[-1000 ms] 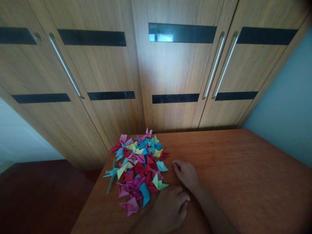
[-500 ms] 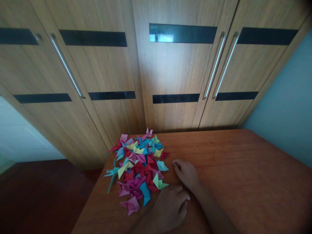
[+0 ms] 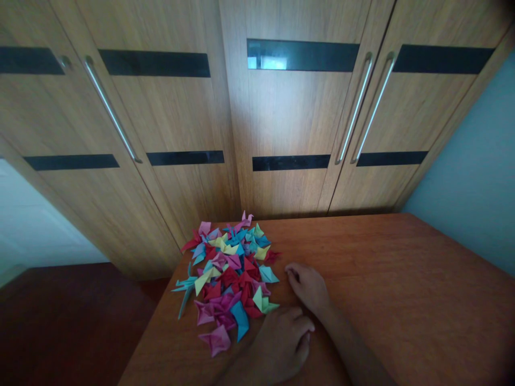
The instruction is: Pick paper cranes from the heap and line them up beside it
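My left hand (image 3: 281, 343) rests on the table, back up, with its fingers curled in and nothing visible in it. Its knuckles lie close beside a light green folded-paper piece (image 3: 263, 303); I cannot tell if they touch. Farther forward, my right hand (image 3: 309, 287) also lies on the wood in a loose fist, apart from a pale blue paper piece (image 3: 267, 274) to its left. Several origami cranes (image 3: 229, 277) in red, pink, blue and yellow make a heap left of both hands. A pink crane (image 3: 216, 340) sits at the near end of the heap.
The brown wooden table (image 3: 382, 279) stretches off to the right. Behind it stands a wooden wardrobe (image 3: 281, 118) with metal handles (image 3: 354, 107). A turquoise folded-paper piece (image 3: 185, 287) lies near the table's left edge. Dark red floor (image 3: 72, 321) shows beyond that edge.
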The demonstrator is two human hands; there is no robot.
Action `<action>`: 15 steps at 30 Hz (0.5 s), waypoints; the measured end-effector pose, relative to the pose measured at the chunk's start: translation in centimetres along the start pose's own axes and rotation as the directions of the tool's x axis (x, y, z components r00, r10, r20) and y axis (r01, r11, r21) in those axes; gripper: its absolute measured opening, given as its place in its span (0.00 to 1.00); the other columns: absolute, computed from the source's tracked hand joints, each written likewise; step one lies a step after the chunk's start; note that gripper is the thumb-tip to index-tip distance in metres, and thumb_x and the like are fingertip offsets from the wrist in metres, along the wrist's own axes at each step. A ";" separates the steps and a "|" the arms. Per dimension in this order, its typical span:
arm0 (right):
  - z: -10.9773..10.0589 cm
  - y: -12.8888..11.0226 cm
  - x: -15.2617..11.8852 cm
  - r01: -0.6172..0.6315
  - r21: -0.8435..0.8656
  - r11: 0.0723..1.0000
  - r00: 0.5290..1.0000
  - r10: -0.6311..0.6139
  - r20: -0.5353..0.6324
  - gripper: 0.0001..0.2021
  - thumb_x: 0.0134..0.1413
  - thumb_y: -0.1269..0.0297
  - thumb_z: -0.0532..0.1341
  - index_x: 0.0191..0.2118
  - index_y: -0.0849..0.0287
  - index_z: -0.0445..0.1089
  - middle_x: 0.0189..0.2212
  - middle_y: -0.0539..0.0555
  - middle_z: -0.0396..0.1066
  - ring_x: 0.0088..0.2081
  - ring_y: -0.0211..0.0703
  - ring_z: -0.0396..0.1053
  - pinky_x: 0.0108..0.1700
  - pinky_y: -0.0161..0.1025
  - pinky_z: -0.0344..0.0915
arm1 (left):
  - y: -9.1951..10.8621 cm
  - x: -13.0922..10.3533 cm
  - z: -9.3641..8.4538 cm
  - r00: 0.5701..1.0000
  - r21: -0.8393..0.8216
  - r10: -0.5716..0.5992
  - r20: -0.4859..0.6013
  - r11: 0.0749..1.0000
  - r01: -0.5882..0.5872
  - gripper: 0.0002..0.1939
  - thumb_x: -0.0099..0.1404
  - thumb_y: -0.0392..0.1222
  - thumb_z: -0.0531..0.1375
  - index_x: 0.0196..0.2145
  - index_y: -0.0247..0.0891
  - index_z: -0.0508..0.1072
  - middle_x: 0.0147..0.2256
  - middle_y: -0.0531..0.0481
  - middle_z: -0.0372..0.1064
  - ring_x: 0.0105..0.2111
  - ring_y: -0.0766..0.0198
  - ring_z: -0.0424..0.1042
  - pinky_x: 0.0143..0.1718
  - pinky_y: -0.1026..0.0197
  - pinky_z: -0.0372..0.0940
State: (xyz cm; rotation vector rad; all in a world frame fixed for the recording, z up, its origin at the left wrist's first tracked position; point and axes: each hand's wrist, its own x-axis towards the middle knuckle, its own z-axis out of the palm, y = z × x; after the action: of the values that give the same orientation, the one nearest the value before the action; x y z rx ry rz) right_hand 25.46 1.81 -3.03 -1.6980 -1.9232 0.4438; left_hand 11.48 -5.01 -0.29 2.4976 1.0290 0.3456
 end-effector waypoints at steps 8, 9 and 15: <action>0.1 0.1 0.0 -0.010 -0.004 1.000 1.000 0.010 0.011 0.11 0.56 0.68 0.52 0.37 0.52 0.71 0.36 0.49 0.74 0.38 0.40 0.70 0.40 0.32 0.60 | 0.0 0.0 0.1 1.000 -0.020 -0.005 0.000 1.000 0.005 0.09 0.60 0.34 0.53 0.36 0.44 0.69 0.34 0.54 0.69 0.35 0.64 0.69 0.37 0.63 0.61; 0.2 0.2 0.0 -0.006 -0.001 1.000 1.000 0.006 0.009 0.11 0.56 0.68 0.52 0.37 0.52 0.71 0.35 0.49 0.74 0.38 0.40 0.70 0.40 0.32 0.60 | 0.0 0.0 0.1 1.000 -0.020 -0.008 0.000 1.000 0.008 0.09 0.60 0.34 0.53 0.36 0.45 0.69 0.34 0.54 0.69 0.35 0.64 0.69 0.37 0.63 0.61; 0.2 0.2 0.0 0.000 -0.002 1.000 1.000 0.000 0.002 0.11 0.57 0.67 0.51 0.37 0.52 0.71 0.35 0.50 0.75 0.38 0.39 0.71 0.40 0.31 0.60 | -0.1 0.0 0.2 1.000 -0.001 0.000 -0.003 1.000 0.000 0.09 0.60 0.34 0.54 0.37 0.44 0.69 0.34 0.54 0.69 0.36 0.64 0.69 0.38 0.62 0.61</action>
State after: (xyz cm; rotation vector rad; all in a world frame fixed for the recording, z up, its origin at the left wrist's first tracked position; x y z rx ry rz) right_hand 25.52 1.82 -3.31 -1.6992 -1.9257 0.4441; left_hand 11.52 -4.97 -0.57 2.4968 1.0302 0.3491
